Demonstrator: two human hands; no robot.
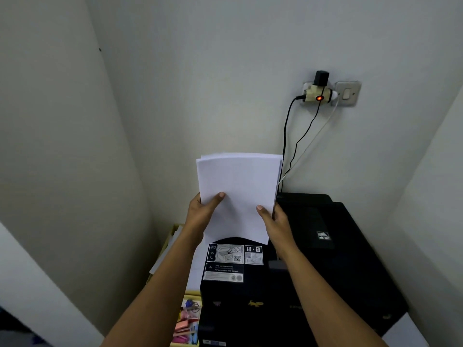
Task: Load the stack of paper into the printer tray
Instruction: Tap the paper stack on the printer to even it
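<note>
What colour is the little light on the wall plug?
Red-orange, glowing on the plug adapter; head view.

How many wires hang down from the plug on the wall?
3. A thick black wire on the left, a thin black wire in the middle, and a white wire on the right. All drop behind the paper and printer; more may be hidden.

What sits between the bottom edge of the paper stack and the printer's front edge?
In the head view, below the paper stack held by the left hand and right hand, the black printer lid carries white instruction labels.
</note>
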